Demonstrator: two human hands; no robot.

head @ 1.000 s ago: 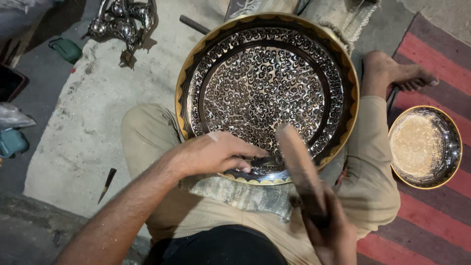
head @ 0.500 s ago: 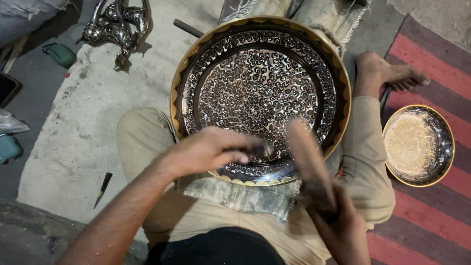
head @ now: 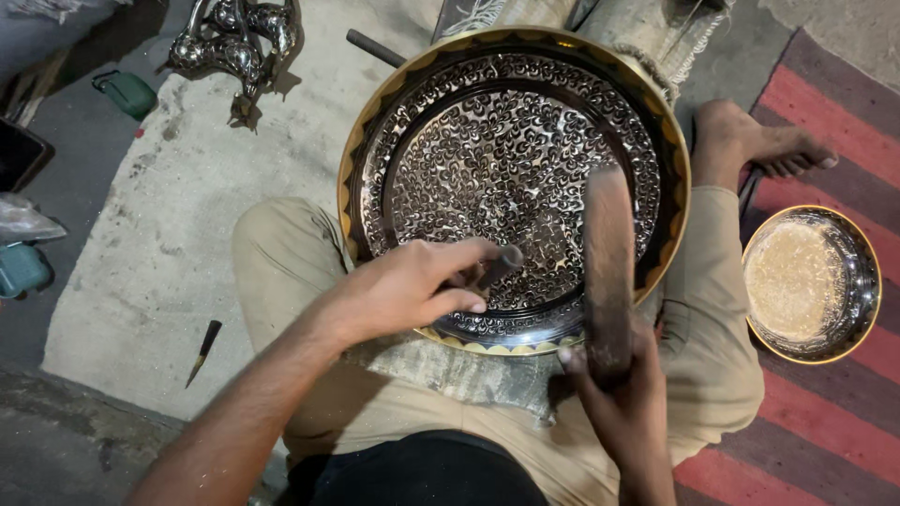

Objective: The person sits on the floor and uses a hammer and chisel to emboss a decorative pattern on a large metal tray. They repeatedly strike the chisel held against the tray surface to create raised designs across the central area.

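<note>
My left hand (head: 408, 286) is closed around a short dark punch (head: 495, 269), its tip set on the near rim band of the engraved tray (head: 514, 178) at centre frame. My right hand (head: 626, 394) grips the lower end of a wooden mallet (head: 607, 267), long axis running up the frame, head over the tray's right side. The punch lies slanted, pointing upper right. I judge the tray heavy, rigid metal, best held at its brass rim; it rests tilted on my lap. A small bowl (head: 812, 283) sits at right, a loose chisel (head: 203, 349) lower left on the floor.
</note>
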